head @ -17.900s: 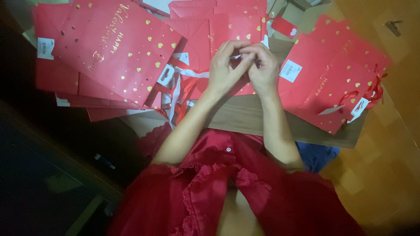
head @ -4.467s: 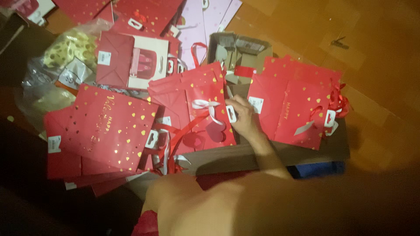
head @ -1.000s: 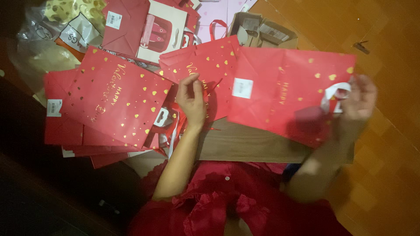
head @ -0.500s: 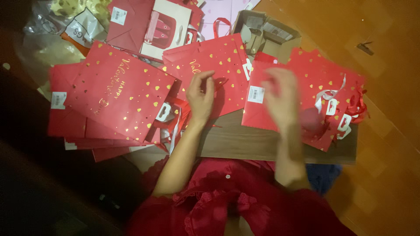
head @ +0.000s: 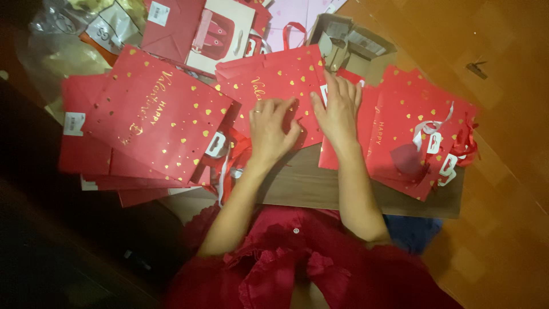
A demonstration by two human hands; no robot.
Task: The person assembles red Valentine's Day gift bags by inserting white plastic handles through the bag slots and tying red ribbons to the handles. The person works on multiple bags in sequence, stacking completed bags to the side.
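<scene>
A flat red gift bag (head: 274,86) with gold hearts lies in the middle, on a low brown board (head: 309,186). My left hand (head: 269,129) rests on its lower part with fingers spread, a ring on one finger. My right hand (head: 337,109) lies flat on the bag's right edge, fingers pointing up. Neither hand holds anything. To the right sits a stack of the same red bags (head: 420,134) with white ribbon handles and tags. Another stack of red bags (head: 154,117) lies to the left.
A small open cardboard box (head: 349,46) stands behind the bags. A white bag with a red picture (head: 220,34) and crumpled clear plastic (head: 63,46) lie at the back left. Orange wooden floor (head: 503,86) runs along the right. My red ruffled dress (head: 297,263) fills the bottom.
My right hand put the red bag down on the right stack and came back to the middle bag. My left hand stayed on the middle bag.
</scene>
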